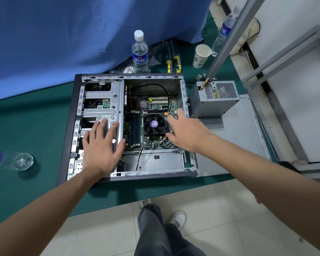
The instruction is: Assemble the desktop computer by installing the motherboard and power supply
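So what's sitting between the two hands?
In the head view, the CPU cooler fan and RAM sticks lie between the left hand and right hand.

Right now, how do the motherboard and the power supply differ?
The motherboard lies flat inside the case; the power supply sits outside, right of it. The right hand reaches over the motherboard; neither hand touches the power supply. The motherboard is green, the power supply grey metal.

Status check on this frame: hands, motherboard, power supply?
Left hand flat on drive cage; right hand open over motherboard, inside case. Power supply outside, on side panel. Nothing blocking.
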Action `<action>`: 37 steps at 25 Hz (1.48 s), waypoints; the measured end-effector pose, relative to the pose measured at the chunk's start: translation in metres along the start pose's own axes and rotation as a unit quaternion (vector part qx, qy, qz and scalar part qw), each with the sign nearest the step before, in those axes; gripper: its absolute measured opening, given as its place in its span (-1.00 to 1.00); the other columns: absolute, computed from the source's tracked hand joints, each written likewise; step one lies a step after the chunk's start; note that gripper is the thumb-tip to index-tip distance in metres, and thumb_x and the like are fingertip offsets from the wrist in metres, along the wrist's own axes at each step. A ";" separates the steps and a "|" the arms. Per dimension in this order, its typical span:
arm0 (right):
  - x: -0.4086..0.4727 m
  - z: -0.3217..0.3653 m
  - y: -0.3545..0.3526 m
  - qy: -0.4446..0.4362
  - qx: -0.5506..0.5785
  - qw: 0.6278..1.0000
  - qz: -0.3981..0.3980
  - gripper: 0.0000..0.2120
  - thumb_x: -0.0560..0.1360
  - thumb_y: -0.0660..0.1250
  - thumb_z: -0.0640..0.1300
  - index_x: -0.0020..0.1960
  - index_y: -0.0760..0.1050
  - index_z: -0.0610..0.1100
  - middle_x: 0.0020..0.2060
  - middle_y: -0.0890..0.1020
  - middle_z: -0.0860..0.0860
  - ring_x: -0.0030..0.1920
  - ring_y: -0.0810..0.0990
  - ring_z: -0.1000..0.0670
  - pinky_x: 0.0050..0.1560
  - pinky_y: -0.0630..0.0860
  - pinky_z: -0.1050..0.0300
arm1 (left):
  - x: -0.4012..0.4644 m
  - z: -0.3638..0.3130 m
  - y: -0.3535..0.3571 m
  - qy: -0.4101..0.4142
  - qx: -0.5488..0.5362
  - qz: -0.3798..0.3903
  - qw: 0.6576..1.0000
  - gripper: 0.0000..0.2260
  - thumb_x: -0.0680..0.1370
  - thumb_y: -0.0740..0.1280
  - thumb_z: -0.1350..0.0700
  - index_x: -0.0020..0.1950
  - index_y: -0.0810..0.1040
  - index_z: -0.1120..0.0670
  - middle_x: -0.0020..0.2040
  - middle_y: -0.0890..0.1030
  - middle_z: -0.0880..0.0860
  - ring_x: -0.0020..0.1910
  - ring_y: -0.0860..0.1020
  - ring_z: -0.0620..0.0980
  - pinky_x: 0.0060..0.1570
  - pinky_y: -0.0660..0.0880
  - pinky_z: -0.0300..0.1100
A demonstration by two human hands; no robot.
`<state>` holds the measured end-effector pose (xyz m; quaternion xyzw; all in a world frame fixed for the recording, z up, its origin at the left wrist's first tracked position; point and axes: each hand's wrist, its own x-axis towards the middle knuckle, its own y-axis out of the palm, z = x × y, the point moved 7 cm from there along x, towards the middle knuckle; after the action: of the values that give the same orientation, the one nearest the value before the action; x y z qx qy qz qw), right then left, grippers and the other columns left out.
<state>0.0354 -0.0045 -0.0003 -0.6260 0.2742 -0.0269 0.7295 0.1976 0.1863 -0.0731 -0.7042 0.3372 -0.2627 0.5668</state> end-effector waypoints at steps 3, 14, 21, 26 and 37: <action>0.001 0.006 -0.001 -0.066 0.030 0.996 0.050 -0.78 0.54 0.22 -0.19 0.17 0.32 -0.07 0.11 0.36 -0.12 -0.34 0.48 -0.03 -0.41 0.35 0.13 | -0.001 0.000 0.000 0.000 0.003 0.002 1.000 -0.44 0.59 -0.07 -0.32 0.55 0.17 -0.13 0.56 0.18 0.10 0.56 0.02 0.08 0.46 0.06 0.18; 0.003 -0.003 -0.007 -0.029 0.043 0.995 0.083 -0.69 0.59 0.24 -0.10 0.31 0.32 -0.05 0.30 0.29 -0.16 -0.25 0.53 -0.08 -0.31 0.46 0.05 | 0.000 0.001 0.001 -0.001 0.008 0.000 1.000 -0.45 0.59 -0.06 -0.31 0.54 0.17 -0.15 0.55 0.17 0.08 0.56 0.02 0.07 0.46 0.06 0.16; -0.005 0.003 -0.010 -0.009 -0.136 0.990 -0.022 -0.59 0.69 -0.01 0.11 0.10 0.48 -0.15 -0.24 0.52 -0.01 -0.38 0.45 -0.03 -0.40 0.45 0.09 | 0.000 0.000 0.000 0.001 0.002 -0.003 1.000 -0.45 0.58 -0.03 -0.29 0.54 0.18 -0.14 0.55 0.19 0.10 0.56 0.03 0.08 0.45 0.06 0.17; 0.002 0.003 -0.006 -0.045 -0.001 0.996 0.079 -0.67 0.55 0.23 -0.21 0.29 0.30 -0.06 0.25 0.32 -0.17 -0.33 0.47 -0.06 -0.44 0.35 0.09 | 0.000 0.001 0.000 -0.001 0.007 -0.001 1.000 -0.45 0.58 -0.04 -0.30 0.55 0.17 -0.15 0.55 0.18 0.09 0.56 0.03 0.08 0.46 0.06 0.17; 0.004 0.010 -0.017 0.023 -0.149 0.988 -0.041 -0.82 0.66 0.15 -0.12 -0.06 0.48 -0.10 -0.43 0.34 0.07 -0.44 0.38 0.00 -0.46 0.27 0.15 | -0.001 -0.002 -0.003 0.001 0.000 0.004 1.000 -0.44 0.58 -0.04 -0.29 0.55 0.20 -0.11 0.55 0.19 0.11 0.56 0.04 0.10 0.45 0.06 0.18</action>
<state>0.0482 -0.0001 0.0148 -0.7378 0.2656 -0.0298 0.6199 0.1960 0.1860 -0.0699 -0.7029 0.3402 -0.2609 0.5676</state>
